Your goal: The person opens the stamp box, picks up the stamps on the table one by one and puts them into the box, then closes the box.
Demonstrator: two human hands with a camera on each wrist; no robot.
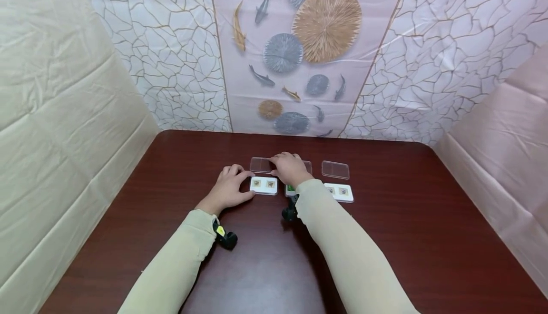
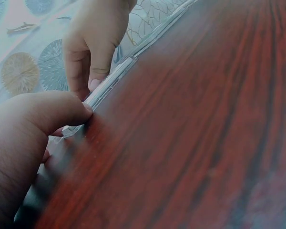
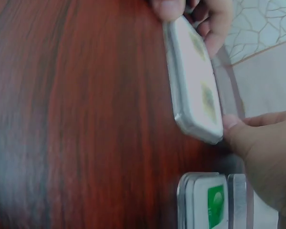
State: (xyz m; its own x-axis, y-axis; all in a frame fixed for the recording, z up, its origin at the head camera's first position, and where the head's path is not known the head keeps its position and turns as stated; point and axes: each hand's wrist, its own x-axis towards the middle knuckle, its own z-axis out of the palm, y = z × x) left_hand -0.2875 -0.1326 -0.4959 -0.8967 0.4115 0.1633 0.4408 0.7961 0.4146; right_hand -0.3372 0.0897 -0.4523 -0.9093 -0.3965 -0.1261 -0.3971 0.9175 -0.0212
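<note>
A flat white case [image 1: 263,185] with two small square inserts, each bearing a dark picture, lies on the table. My left hand [image 1: 229,188] holds its left end, the thumb on the near edge and the fingers across at the far edge. A clear plastic lid [image 1: 259,164] lies flat just behind this case. My right hand [image 1: 291,167] is at the lid's right end. In the right wrist view its thumb [image 3: 232,125] is by the case's far right corner. Whether the right fingers pinch the lid or only touch it cannot be made out.
A second white case [image 3: 200,202] with a green insert is partly under my right wrist, a clear lid [image 1: 307,166] behind it. Farther right lie a third white case [image 1: 344,192] and its clear lid [image 1: 336,170]. A patterned cloth [image 1: 282,90] hangs behind the dark wooden table [image 1: 188,161].
</note>
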